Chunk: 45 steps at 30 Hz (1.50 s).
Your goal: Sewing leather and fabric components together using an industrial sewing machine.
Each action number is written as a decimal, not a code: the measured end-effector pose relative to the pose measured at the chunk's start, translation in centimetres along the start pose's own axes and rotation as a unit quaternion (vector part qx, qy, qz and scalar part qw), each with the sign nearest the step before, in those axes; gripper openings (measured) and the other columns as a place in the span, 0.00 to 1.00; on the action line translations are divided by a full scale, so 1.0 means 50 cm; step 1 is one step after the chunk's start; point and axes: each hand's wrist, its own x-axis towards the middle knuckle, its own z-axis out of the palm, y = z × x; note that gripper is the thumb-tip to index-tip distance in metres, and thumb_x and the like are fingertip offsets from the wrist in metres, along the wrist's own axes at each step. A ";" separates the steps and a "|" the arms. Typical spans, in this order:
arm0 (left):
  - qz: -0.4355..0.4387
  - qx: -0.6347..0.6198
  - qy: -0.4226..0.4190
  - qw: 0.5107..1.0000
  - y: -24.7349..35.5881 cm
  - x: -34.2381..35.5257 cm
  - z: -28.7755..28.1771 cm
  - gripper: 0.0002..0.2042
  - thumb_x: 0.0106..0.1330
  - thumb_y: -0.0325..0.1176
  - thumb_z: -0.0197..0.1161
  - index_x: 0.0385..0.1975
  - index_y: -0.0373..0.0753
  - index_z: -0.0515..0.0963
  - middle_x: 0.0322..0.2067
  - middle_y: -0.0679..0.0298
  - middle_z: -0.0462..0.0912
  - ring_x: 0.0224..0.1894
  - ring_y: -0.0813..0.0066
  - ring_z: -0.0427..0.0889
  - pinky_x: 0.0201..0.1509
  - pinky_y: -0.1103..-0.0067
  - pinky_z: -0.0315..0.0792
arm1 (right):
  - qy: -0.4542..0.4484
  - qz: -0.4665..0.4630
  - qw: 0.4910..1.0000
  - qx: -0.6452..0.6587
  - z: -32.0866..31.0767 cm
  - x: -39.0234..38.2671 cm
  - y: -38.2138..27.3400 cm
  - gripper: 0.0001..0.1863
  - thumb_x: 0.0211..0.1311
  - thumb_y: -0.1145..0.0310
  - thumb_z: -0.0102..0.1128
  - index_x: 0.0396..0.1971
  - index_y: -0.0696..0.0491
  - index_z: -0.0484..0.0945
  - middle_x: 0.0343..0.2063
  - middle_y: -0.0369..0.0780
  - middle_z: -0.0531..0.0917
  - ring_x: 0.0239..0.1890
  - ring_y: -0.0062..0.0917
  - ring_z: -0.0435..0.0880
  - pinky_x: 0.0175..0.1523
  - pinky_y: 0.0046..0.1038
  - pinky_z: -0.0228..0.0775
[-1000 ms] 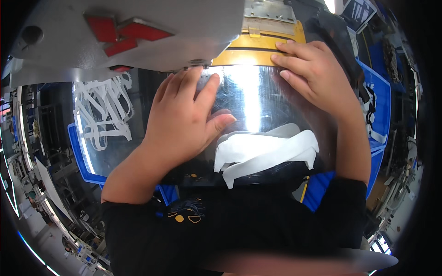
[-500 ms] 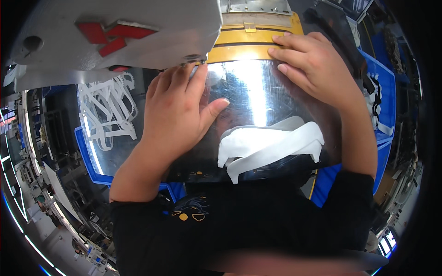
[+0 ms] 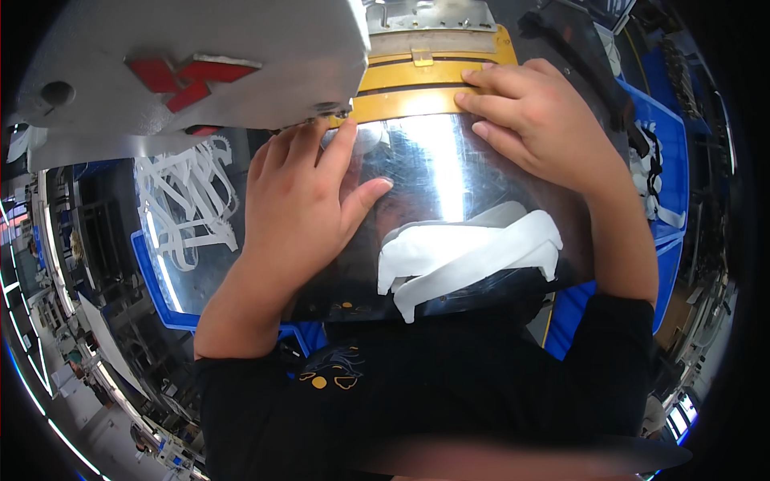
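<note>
My left hand (image 3: 297, 192) lies palm down beside the grey machine head (image 3: 233, 64), fingers stretched forward and thumb apart. Its fingertips reach the lower edge of the head, which partly hides them. A small pale patch (image 3: 370, 140) shows by the index finger; I cannot tell whether it is material or a reflection. The fingers of my right hand (image 3: 529, 116) are spread, with their tips on the right part of the yellow slotted plate (image 3: 413, 103). Nearer me, several curved white pieces (image 3: 469, 252) overlap on the shiny metal table (image 3: 441, 176), touched by neither hand.
To the left, a heap of white strips (image 3: 188, 196) lies on a surface beside a blue bin edge (image 3: 164, 297). A blue bin (image 3: 670, 160) on the right holds white and black pieces. Metal fittings (image 3: 433, 16) stand behind the yellow plate.
The view has shifted a little, so the machine head and plate appear slightly lower and further left. Both hands keep nearly the same places against them; the white pieces lie as before.
</note>
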 end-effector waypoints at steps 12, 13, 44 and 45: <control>-0.021 0.000 -0.006 1.000 -0.011 0.004 0.002 0.35 0.67 0.54 0.76 0.69 0.41 0.80 0.65 0.49 0.78 0.67 0.41 0.77 0.73 0.54 0.70 | 0.009 -0.015 1.000 -0.008 0.011 0.010 -0.025 0.14 0.73 0.61 0.70 0.54 0.46 0.88 0.54 0.36 0.90 0.57 0.27 0.88 0.61 0.35 0.73; -0.018 -0.002 -0.006 1.000 -0.014 0.004 0.004 0.35 0.67 0.54 0.76 0.69 0.41 0.80 0.65 0.49 0.78 0.67 0.41 0.77 0.73 0.54 0.70 | 0.011 -0.021 1.000 -0.009 0.013 0.014 -0.028 0.14 0.73 0.61 0.70 0.54 0.46 0.88 0.54 0.36 0.90 0.58 0.26 0.88 0.60 0.35 0.73; 0.012 -0.052 -0.067 0.996 -0.080 0.000 -0.009 0.43 0.57 0.55 0.82 0.72 0.44 0.77 0.70 0.47 0.76 0.74 0.41 0.72 0.78 0.53 0.66 | 0.033 -0.053 0.997 0.034 0.074 0.026 -0.035 0.26 0.67 0.59 0.75 0.64 0.44 0.87 0.68 0.30 0.85 0.64 0.33 0.81 0.72 0.39 0.69; 0.003 -0.059 -0.073 0.996 -0.081 0.000 -0.010 0.43 0.57 0.54 0.82 0.73 0.45 0.77 0.70 0.46 0.76 0.74 0.41 0.72 0.78 0.53 0.65 | 0.031 -0.051 0.998 0.034 0.072 0.025 -0.034 0.26 0.67 0.59 0.75 0.64 0.44 0.87 0.68 0.30 0.85 0.64 0.33 0.81 0.72 0.39 0.69</control>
